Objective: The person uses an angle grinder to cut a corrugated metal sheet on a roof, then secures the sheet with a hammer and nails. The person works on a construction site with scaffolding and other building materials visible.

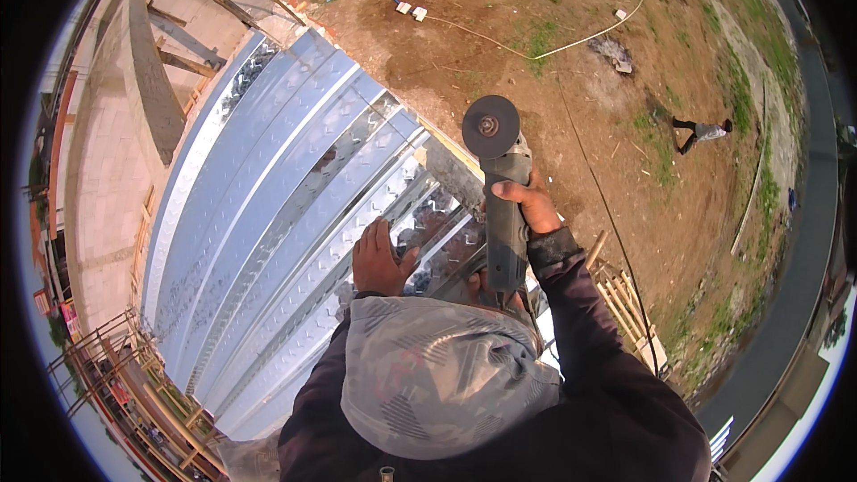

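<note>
My right hand (534, 203) is wrapped round the body of a dark angle grinder (507, 232), its thumb across the top. The grinder's dark round disc (480, 138) points away from me, held above the edge of the metal decking; whether it spins I cannot tell. My left hand (379, 259) is open, fingers stretched out and palm down, over the shiny ribbed metal decking sheets (268, 187), and seems to rest on them. A grey patterned cloth (437, 375) hides the area nearest my body.
Beyond the decking's edge, bare brown ground (589, 143) lies well below. A pale cord with white connectors (420, 13) crosses it, and a dark cable (607, 205) hangs to the right. A person (705, 132) walks there. Concrete beams (156, 89) stand left; wooden poles (625, 303) are at right.
</note>
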A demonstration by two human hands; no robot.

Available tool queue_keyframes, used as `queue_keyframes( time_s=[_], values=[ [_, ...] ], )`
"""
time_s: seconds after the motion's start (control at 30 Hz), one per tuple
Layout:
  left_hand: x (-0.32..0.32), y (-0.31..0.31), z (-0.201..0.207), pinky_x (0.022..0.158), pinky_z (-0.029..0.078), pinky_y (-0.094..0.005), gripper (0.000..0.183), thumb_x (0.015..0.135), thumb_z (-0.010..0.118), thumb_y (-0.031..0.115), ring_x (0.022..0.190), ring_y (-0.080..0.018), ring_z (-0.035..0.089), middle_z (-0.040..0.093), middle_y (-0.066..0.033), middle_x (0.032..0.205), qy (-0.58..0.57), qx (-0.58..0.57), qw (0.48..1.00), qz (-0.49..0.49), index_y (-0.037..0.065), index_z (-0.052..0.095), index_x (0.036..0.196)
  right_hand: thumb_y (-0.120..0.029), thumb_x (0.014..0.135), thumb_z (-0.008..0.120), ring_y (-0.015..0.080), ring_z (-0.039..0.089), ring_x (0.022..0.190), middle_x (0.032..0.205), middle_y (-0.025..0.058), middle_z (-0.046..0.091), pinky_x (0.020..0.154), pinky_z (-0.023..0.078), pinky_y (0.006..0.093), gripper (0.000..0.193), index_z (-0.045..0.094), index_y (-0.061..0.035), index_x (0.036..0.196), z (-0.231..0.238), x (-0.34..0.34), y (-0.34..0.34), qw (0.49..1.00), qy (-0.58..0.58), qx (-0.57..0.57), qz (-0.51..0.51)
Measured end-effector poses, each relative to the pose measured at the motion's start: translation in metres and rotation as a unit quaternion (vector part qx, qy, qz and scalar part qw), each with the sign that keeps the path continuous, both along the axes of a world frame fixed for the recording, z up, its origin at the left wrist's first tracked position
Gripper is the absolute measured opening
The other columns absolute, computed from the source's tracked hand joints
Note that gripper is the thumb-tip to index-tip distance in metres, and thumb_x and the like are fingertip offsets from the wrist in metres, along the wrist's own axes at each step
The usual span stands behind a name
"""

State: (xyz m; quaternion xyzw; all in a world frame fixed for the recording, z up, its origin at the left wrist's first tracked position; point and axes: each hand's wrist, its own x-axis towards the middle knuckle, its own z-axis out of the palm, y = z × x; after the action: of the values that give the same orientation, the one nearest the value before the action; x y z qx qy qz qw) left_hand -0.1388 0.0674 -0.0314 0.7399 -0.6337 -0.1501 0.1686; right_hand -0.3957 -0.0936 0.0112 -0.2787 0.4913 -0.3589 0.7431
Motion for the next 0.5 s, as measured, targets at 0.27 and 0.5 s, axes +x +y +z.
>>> queue_keyframes(
  time_s=[0.27,0.5],
  values=[
    [0.004,0.002,-0.001,0.107,0.036,-0.0485,0.078,0.083,0.069,0.05,0.13,-0.0368,0.047,0.051,-0.0208,0.14,0.001,0.05,0.999,0.005,-0.001,0.046,0.137,-0.012,0.077,0.075,0.0293,0.069,0.071,0.094,0.0166,0.064,0.065,0.059,0.0403,0.063,0.042,-0.0016,0.131,0.008,0.003,0.003,1.0,-0.003,-0.011,0.005],
    [0.001,0.001,-0.004,0.104,0.04,-0.0494,0.076,0.077,0.076,0.039,0.125,-0.0384,0.051,0.054,-0.0222,0.135,-0.005,0.007,1.0,0.004,-0.001,0.047,0.135,-0.011,0.076,0.076,0.0285,0.069,0.072,0.094,0.0159,0.064,0.065,0.059,0.04,0.068,0.04,-0.0019,0.133,0.01,0.002,0.003,1.0,-0.003,-0.003,-0.001]
  ],
)
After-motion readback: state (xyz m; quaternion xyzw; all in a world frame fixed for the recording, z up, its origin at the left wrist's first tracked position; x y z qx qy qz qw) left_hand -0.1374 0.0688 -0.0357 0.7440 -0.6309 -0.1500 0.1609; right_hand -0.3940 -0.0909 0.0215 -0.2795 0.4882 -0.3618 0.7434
